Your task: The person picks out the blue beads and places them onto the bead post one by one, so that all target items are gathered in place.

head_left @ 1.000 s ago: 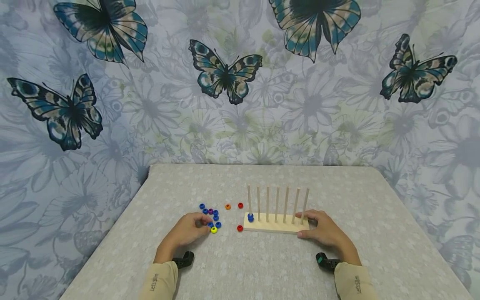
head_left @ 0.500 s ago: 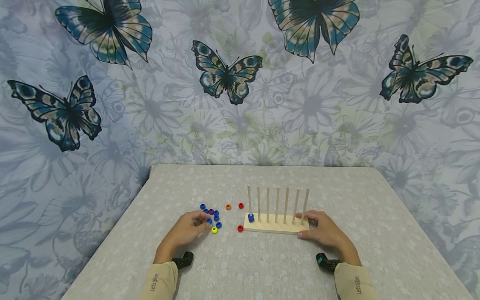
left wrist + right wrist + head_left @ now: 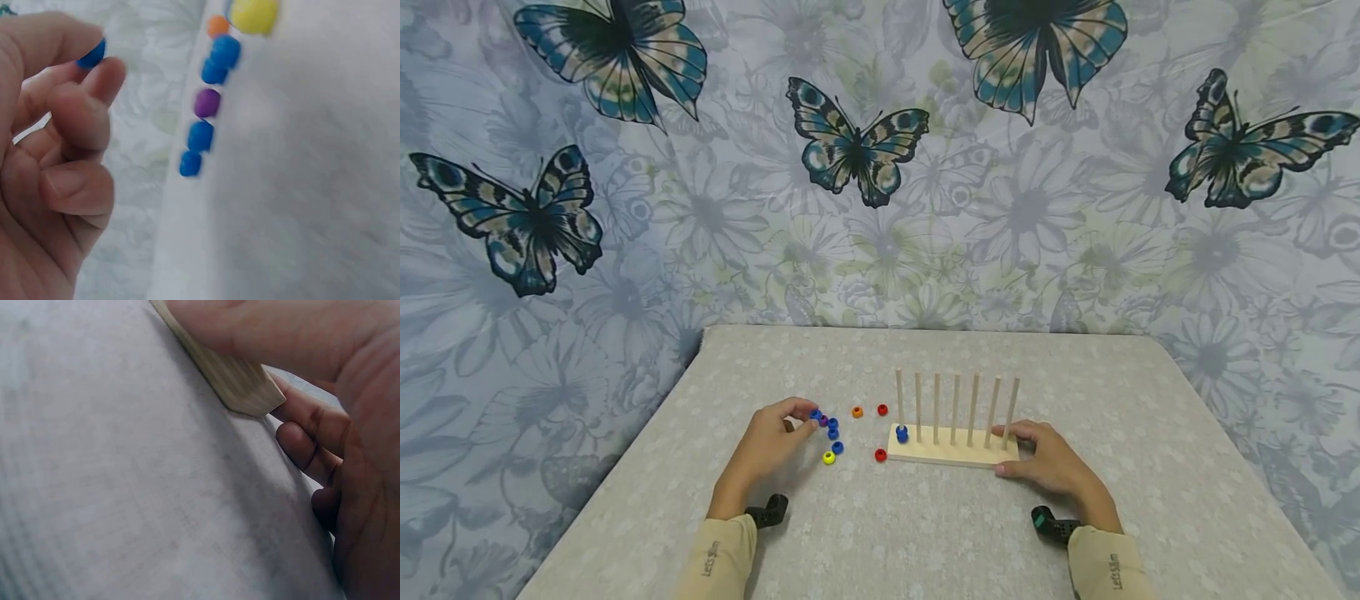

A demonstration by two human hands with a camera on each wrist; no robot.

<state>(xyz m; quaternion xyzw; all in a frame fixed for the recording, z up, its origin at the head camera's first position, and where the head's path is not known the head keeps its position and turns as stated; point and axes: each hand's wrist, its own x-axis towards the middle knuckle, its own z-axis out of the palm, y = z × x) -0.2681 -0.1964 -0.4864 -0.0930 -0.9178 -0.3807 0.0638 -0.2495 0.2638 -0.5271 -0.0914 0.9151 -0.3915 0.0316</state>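
Observation:
Between thumb and index finger, my left hand (image 3: 773,440) pinches a blue bead (image 3: 93,54), raised above the table in the left wrist view. In the head view it hovers at the far end of a loose row: a purple bead (image 3: 823,421), several blue beads (image 3: 832,434) and a yellow bead (image 3: 829,457). My right hand (image 3: 1051,457) grips the right end of a wooden base (image 3: 951,451), thumb along the near edge and fingers behind. Upright pegs (image 3: 955,408) stand in this base. Blue beads (image 3: 902,434) sit at the bottom of the leftmost peg; the other pegs are bare.
An orange bead (image 3: 857,412) and a red bead (image 3: 882,409) lie beyond the row, left of the base. Another red bead (image 3: 881,455) lies close to the base's near left corner. A patterned cloth (image 3: 925,533) covers the table, with a butterfly-print backdrop (image 3: 857,275) behind.
My left hand has picked up a blue bead from beside the yellow one and moved away from me, over the far end of the row. The right hand keeps its grip on the base.

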